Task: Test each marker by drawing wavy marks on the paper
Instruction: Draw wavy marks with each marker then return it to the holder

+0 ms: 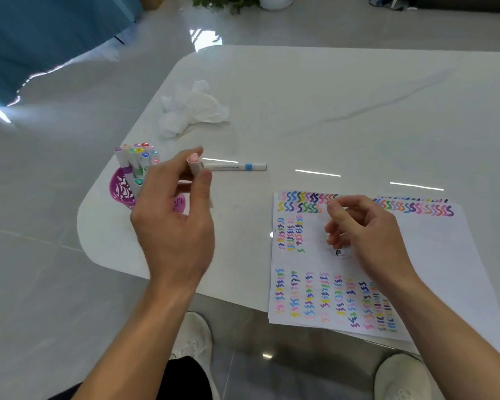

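My left hand (173,220) grips a white marker with a pale pink cap end (194,163), held upright above the table's left side. Just behind that hand, a purple holder (122,189) carries several capped markers (139,157) standing on end. A loose white marker with a blue band (237,167) lies flat on the table beyond my left hand. My right hand (361,226) hovers over the paper (433,255) with its fingers curled; whether it holds anything I cannot tell. The paper is covered with rows of coloured wavy marks along its top edge and in columns lower down.
Crumpled white tissues (191,105) lie at the back left of the white marble table (329,96). The paper overhangs the table's front edge. Below the table are my two white shoes (194,336) and a glossy grey floor. A potted plant (228,1) stands far back.
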Motion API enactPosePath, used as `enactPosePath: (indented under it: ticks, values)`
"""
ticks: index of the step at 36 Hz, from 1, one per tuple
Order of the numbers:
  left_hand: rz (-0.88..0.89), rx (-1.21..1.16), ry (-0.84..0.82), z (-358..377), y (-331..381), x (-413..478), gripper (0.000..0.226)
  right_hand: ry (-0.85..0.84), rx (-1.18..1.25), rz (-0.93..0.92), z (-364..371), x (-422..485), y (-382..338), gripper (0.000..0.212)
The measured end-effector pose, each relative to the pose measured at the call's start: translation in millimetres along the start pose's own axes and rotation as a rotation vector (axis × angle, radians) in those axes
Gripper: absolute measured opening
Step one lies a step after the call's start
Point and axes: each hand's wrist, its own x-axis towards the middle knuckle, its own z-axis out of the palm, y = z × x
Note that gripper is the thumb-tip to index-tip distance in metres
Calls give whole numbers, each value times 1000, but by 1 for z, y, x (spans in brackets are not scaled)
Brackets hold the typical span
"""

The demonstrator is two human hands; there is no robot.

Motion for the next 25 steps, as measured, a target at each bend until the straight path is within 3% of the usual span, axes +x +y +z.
enactPosePath:
  ticks: [5, 12, 19, 25]
  values:
    - [20, 65, 195, -19, -7, 11, 23, -11, -66, -17, 4, -2, 4, 9]
    - [6, 131, 307, -36, -18, 22, 27, -4, -102, -21, 5, 0, 6, 6]
    - [-58, 191, 204, -38, -34, 28, 24, -6, -118, -19, 5, 1, 7, 6]
    - [-82, 453, 58, -44, -48, 29, 24, -10, -123, -23, 5, 1, 7, 7]
